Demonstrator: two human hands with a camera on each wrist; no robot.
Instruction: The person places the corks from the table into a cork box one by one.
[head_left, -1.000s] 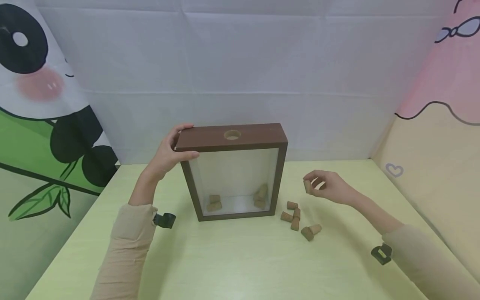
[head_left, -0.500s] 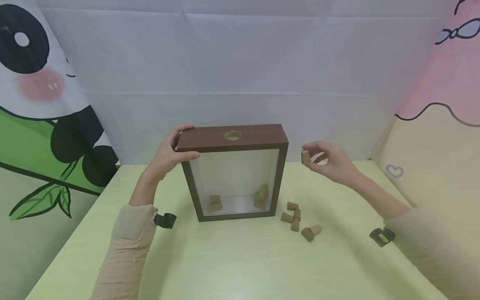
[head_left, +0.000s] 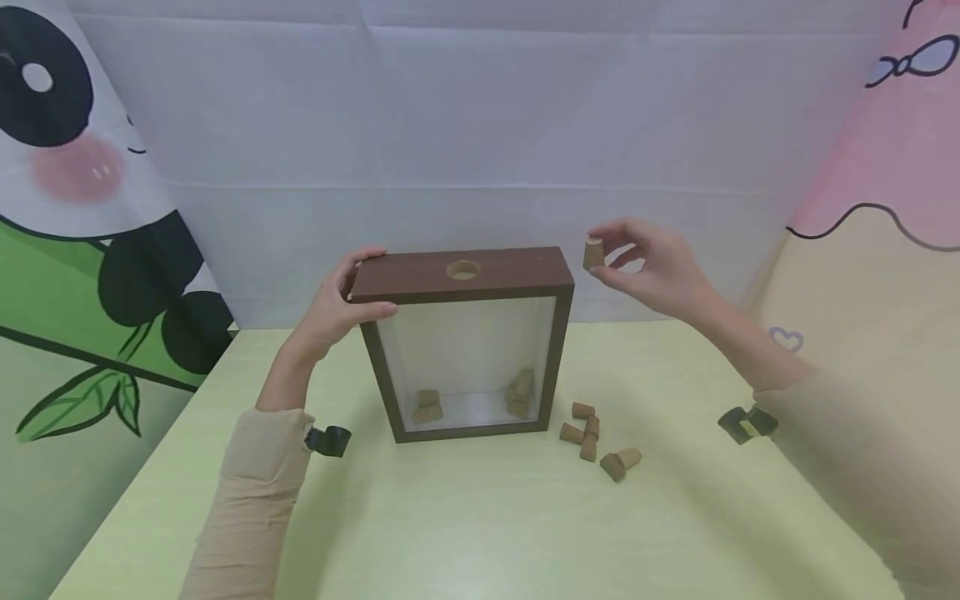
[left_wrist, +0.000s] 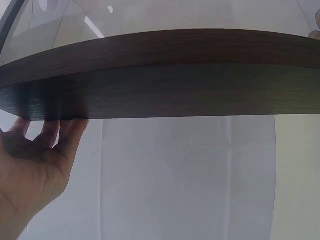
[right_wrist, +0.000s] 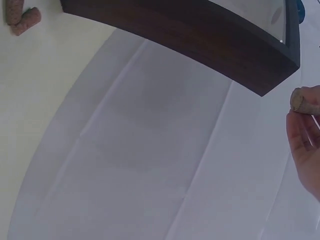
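Note:
A brown shadow-box frame (head_left: pixel 465 283) with a glass front stands upright on the yellow-green table (head_left: pixel 480 517). Its top has a round hole (head_left: pixel 463 270). Several corks (head_left: pixel 517 392) lie inside at the bottom. My left hand (head_left: pixel 347 302) grips the frame's top left corner, and the left wrist view shows my left hand (left_wrist: pixel 35 165) against the dark frame (left_wrist: pixel 160 75). My right hand (head_left: pixel 637 262) pinches a cork (head_left: pixel 592 252) in the air, just right of the frame's top right corner. The right wrist view shows that cork (right_wrist: pixel 303 100) at my fingertips beside the frame (right_wrist: pixel 200 40).
Several loose corks (head_left: pixel 596 442) lie on the table right of the frame, seen also as corks (right_wrist: pixel 20 17) in the right wrist view. White fabric forms the back wall, a panda print hangs at left, a pink and cream panel at right.
My right hand has risen with the cork from near the table to the height of the frame's top, moving slightly left. The left hand and frame have stayed put.

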